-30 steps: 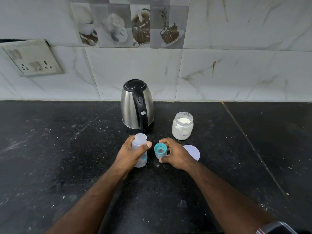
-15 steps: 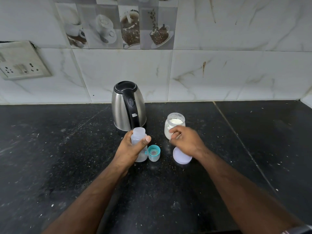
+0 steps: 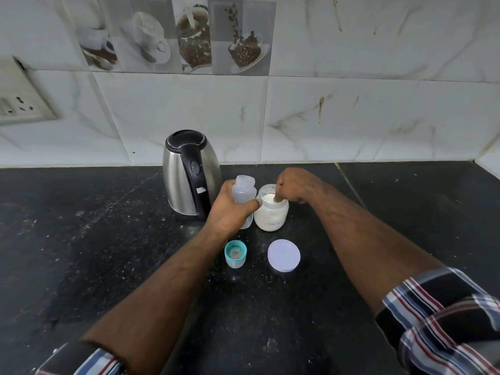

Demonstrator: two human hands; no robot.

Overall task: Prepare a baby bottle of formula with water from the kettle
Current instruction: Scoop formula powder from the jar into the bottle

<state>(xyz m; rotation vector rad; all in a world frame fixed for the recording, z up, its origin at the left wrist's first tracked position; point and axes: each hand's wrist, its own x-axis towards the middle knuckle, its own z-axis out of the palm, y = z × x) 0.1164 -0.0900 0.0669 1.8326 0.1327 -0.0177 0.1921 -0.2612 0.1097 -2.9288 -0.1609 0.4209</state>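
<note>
Item: formula-measuring step, in hand. Left hand (image 3: pixel 230 209) curls round the open baby bottle (image 3: pixel 244 194), upright and touching the formula jar (image 3: pixel 271 212); the kettle (image 3: pixel 190 171) stands just behind, lid down. Right hand (image 3: pixel 293 186) is over the jar mouth, fingers curled and dipped into the white powder; they probably pinch a scoop, though none can be made out at this size. Method advised: draw the measure up level, clear the jar rim before tipping, and carry it the short way across to the bottle neck, which is narrow, so the bottle should be kept steady and close under the pour. Teal bottle cap (image 3: pixel 235 253) and white jar lid (image 3: pixel 284 255) lie open side up on the dark surface (image 3: pixel 94 239), nearer the person and apart from each other. Clearances: surface open to left and right; tiled wall (image 3: pixel 351 117) close behind the kettle; both forearms pass just beside cap and lid, so a withdrawing elbow could sweep either one.
</note>
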